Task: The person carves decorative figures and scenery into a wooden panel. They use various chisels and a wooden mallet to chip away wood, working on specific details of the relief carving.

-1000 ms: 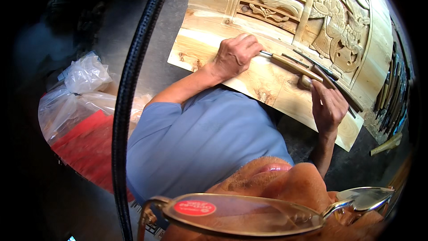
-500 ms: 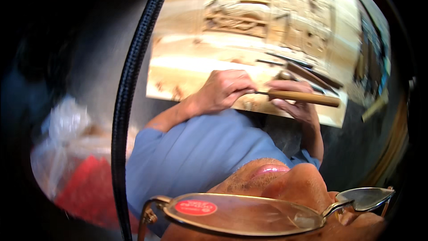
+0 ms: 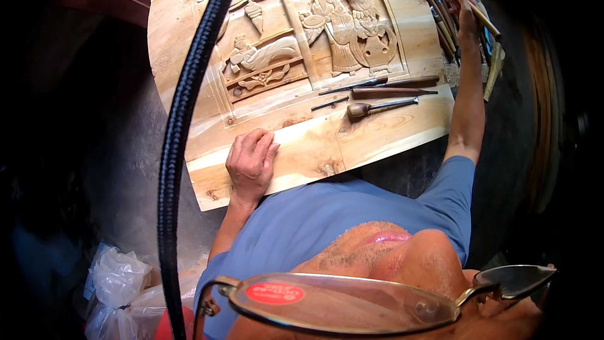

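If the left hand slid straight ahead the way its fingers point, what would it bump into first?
Probably the raised frame of the carved wooden panel. The left hand lies flat on the plain border, fingers toward the carving; only bare wood lies between. The chisels lie off to the right.

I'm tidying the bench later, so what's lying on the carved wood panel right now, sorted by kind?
Wooden-handled carving tools lying on the panel, such as the bulb-handled one: 3
Thin dark metal tool with no handle showing: 1
Hands resting on it, the left hand: 1
Total: 5
The right hand reaches a further row of tools past the panel's edge, too crowded to count.
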